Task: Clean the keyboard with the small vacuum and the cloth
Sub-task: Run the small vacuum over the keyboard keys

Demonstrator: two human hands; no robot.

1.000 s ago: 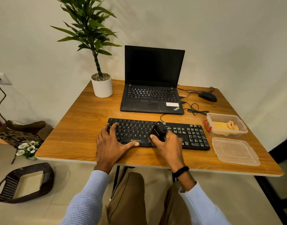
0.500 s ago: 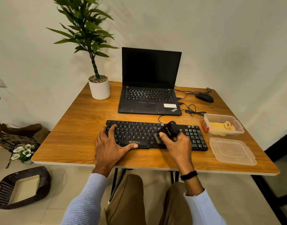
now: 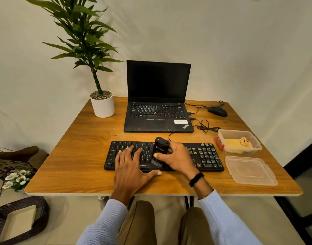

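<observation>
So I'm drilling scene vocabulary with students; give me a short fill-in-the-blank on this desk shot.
1. The right hand grips the small ____, a black device, over the keyboard.
2. The left hand rests flat on the keyboard's ____ half.
3. The clear container holding a yellow cloth stands beside its ____, which lies flat.
4. The laptop screen is ____.

Answers: vacuum; left; lid; dark

Black full-size keyboard [image 3: 207, 156] flat near table's 6 o'clock edge. Small black vacuum [image 3: 160, 149] tilted on its middle keys, brush down. Yellow cloth [image 3: 237, 143] in clear tub, 3 o'clock.
</observation>
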